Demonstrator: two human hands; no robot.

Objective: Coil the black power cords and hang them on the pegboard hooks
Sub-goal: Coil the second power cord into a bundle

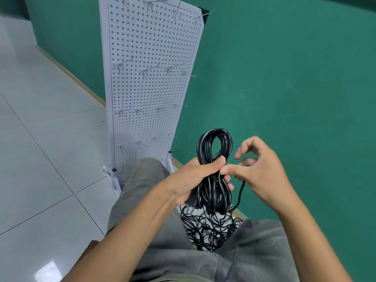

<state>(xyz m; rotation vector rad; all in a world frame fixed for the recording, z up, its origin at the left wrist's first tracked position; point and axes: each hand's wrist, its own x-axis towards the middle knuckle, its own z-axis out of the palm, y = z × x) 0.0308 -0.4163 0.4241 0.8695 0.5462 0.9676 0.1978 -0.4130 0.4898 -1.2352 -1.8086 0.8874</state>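
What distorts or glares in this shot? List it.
Head view: wide-angle lens bends the pegboard so it tapers downward; a bright glare patch sits on the floor tile; the hooks along the top edge look smeared; the coiled cord and both hands stay sharp.

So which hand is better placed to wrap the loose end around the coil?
Probably the right hand: it pinches the loose cord end beside the coiled power cord, which the left hand grips.

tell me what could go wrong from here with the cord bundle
The loose tail near the right hand is not tucked in, so the coil gripped by the left hand may spring open. That tail runs down toward the tangled cords on the floor and could drag them when lifted to a hook.
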